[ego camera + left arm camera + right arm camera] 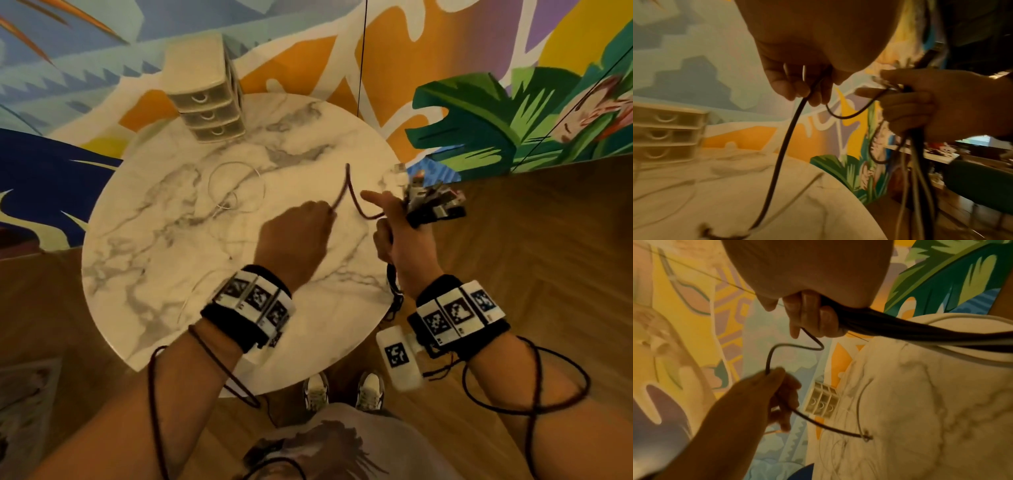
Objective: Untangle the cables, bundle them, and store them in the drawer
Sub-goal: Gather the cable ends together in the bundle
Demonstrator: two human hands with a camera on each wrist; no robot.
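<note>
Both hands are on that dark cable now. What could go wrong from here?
1. The dark cable runs from the left hand down into a knot on the table; pulling may tighten it.
2. A thin white cable lies loose nearby and could get dragged.
3. The right hand grips a thick bundle that hangs off the edge and could slip.

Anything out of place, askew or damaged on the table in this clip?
Nothing damaged or spilled. A thin white cable lies in loose loops on the table, not yet bundled. The drawers are all shut. Left hand and right hand hold a dark cable between them.
</note>
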